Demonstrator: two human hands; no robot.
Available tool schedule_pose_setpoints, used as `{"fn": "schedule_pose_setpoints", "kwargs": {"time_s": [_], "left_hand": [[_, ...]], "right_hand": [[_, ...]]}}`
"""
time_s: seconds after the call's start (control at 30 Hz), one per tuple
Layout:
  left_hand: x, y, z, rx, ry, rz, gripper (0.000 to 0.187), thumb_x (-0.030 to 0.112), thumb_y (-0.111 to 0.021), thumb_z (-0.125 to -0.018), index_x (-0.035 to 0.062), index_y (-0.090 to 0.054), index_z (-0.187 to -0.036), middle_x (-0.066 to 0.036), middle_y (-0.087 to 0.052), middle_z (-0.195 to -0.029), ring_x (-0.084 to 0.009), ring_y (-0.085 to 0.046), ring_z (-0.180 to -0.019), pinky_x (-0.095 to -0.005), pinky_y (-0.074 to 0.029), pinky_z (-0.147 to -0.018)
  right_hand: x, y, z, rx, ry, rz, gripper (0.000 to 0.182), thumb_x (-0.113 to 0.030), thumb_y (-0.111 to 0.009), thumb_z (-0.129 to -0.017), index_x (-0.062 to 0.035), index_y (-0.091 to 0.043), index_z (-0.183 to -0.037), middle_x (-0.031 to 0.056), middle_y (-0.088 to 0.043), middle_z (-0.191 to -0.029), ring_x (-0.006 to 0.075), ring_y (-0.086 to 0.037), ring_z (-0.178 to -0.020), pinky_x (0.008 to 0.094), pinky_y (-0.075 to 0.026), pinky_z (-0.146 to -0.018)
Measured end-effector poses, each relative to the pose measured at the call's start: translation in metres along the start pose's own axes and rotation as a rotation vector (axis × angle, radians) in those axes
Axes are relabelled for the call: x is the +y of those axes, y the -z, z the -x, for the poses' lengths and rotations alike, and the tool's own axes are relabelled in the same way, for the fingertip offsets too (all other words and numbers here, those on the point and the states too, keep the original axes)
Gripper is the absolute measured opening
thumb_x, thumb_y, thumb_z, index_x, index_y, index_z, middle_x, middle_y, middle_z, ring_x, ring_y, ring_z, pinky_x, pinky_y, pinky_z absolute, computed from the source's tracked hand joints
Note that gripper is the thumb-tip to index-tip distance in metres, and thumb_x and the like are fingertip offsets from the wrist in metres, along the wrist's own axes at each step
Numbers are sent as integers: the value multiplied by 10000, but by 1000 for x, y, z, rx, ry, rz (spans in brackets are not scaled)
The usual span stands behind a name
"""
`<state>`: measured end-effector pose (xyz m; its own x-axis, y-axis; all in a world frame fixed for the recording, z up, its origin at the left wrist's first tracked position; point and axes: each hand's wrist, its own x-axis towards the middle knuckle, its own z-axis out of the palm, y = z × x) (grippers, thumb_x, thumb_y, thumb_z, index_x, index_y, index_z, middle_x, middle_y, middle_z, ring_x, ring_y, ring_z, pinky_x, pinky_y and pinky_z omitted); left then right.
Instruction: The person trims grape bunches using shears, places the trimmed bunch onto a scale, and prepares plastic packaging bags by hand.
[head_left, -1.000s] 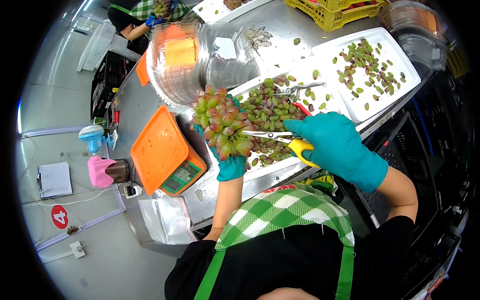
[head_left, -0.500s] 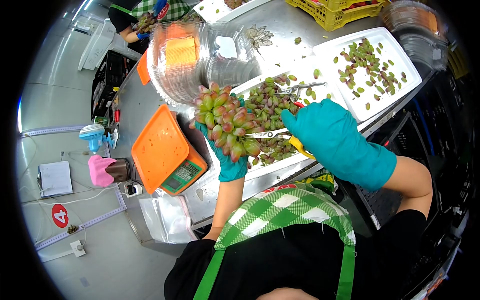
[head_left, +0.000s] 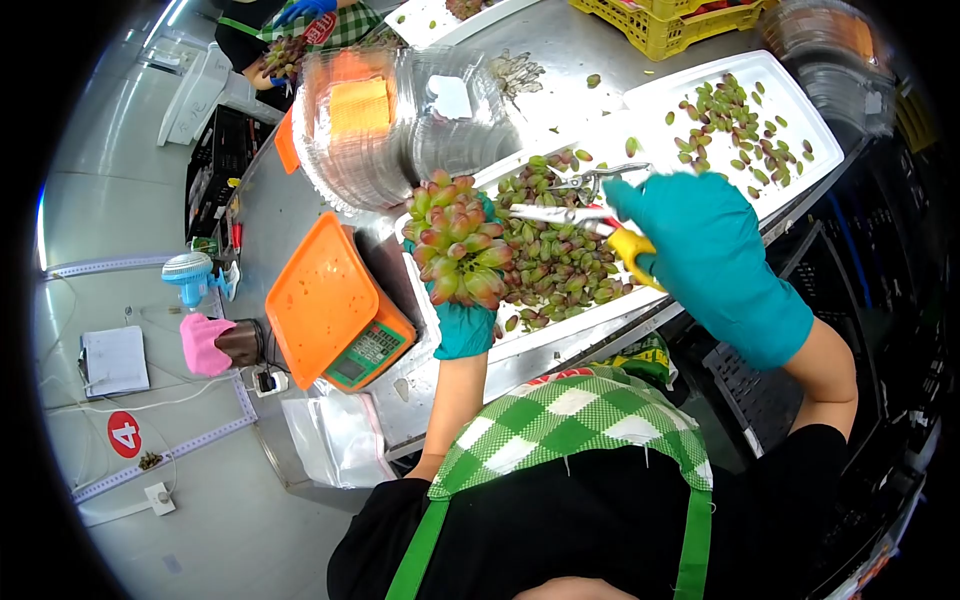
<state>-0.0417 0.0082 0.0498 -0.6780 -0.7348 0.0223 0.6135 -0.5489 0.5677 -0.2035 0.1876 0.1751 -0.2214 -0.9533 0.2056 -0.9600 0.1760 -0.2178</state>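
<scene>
Yellow-handled scissors (head_left: 632, 247) jut from the right grip (head_left: 705, 255) toward grapes (head_left: 455, 240).

The scissors (head_left: 565, 215), earlier nearer the person than the pruner (head_left: 600, 173), now reach its red handle; the right hand (head_left: 705, 250) has shifted with them.

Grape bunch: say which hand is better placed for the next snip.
Right, most likely: the right hand holds the yellow-handled scissors, blades pointing toward the grape bunch, while the left hand is busy supporting it.
</scene>
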Motion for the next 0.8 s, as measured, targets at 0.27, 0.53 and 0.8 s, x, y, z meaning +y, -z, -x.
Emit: {"fn": "schedule_pose_setpoints", "kwargs": {"time_s": [0.27,0.53,0.8], "left_hand": [[3,-23,12,53,-62,-27,504,452,-338,-874,77,-357,-1211,-100,-461,-1102,-224,-489,-956,-363,-426,-846],[7,-30,15,62,-120,-36,494,439,-343,-877,75,-356,-1210,-100,-461,-1098,-220,-491,-946,-356,-432,-836],[7,-32,16,67,-140,-46,483,425,-349,-880,72,-355,-1209,-99,-461,-1094,-216,-493,-936,-349,-438,-826]], "right_hand": [[-22,6,-11,-411,25,-33,364,-255,-652,-666,-121,-588,-999,63,-582,-700,257,-571,-619,365,-438,-529],[-17,-8,-7,-318,123,-66,251,-289,-622,-661,-51,-552,-700,101,-513,-555,257,-510,-474,382,-365,-402],[-24,1,-18,-566,40,-105,318,-345,-616,-703,-52,-588,-822,136,-552,-589,298,-568,-568,392,-444,-524]]}}
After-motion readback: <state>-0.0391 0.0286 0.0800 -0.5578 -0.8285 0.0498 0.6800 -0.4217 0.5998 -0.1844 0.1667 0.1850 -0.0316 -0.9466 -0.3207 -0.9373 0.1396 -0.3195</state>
